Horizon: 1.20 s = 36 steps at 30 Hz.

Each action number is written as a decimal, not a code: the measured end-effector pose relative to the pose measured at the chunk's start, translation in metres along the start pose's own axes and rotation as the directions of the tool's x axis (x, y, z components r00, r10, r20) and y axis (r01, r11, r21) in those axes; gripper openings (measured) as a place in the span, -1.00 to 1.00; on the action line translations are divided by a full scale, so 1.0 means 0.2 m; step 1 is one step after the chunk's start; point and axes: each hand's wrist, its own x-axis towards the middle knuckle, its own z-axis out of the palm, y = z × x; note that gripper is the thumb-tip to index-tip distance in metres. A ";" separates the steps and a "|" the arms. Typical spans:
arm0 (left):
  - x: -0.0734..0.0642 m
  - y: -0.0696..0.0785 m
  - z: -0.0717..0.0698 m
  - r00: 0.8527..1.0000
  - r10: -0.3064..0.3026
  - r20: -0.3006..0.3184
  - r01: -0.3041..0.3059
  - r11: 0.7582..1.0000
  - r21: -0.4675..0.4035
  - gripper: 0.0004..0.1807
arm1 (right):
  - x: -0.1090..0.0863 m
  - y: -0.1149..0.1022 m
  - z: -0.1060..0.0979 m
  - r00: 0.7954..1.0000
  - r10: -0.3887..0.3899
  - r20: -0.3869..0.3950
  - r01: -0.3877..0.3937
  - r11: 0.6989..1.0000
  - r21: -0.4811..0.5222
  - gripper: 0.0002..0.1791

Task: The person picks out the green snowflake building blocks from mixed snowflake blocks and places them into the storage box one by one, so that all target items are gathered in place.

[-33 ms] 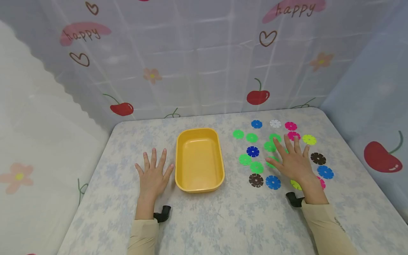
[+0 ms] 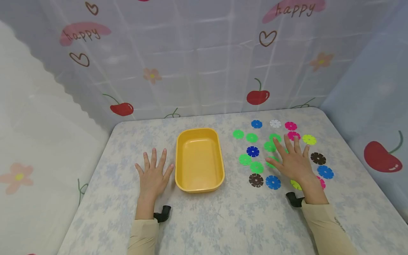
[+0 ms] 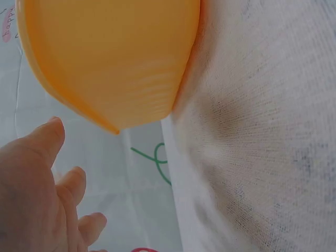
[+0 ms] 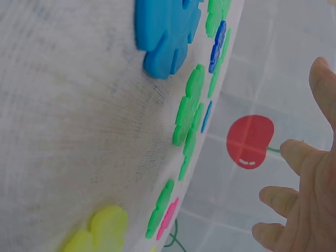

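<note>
My left hand (image 2: 152, 178) is spread with straight fingers, just left of a yellow plastic tray (image 2: 200, 190). In the left wrist view the tray's wall (image 3: 105, 79) rises beyond the fingertips, with a gap between them. Spread out too, my right hand (image 2: 294, 164) hovers over a group of flat, notched snowflake-shaped plastic discs. Around it lie green discs (image 2: 256, 167), a blue disc (image 2: 273, 182), a black disc (image 2: 318, 158) and a yellow disc (image 2: 309, 139). It partly covers some discs. The right wrist view shows the palm apart from the discs. Neither hand holds anything.
More discs lie toward the back right, among them a white disc (image 2: 275, 123) and a pink disc (image 2: 290, 126). A patterned cloth covers the table (image 2: 223, 223). Printed curtains (image 2: 204, 71) hang behind and at both sides. Each wrist wears a black mount (image 2: 163, 213).
</note>
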 end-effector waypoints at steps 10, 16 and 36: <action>0.02 0.00 0.01 0.999 0.003 -0.035 -0.004 0.999 -0.034 -0.22 | -0.02 0.00 0.00 0.994 -0.047 -0.101 0.051 0.998 0.034 0.01; 0.05 0.00 0.04 0.996 -0.004 -0.093 -0.023 0.959 -0.282 -0.24 | -0.02 0.01 -0.01 0.962 -0.057 -0.267 0.078 0.995 0.069 -0.13; 0.11 0.15 0.24 0.997 0.024 0.074 0.070 0.133 -0.989 -0.32 | 0.00 0.05 0.01 0.992 0.089 0.094 -0.123 0.878 0.463 -0.30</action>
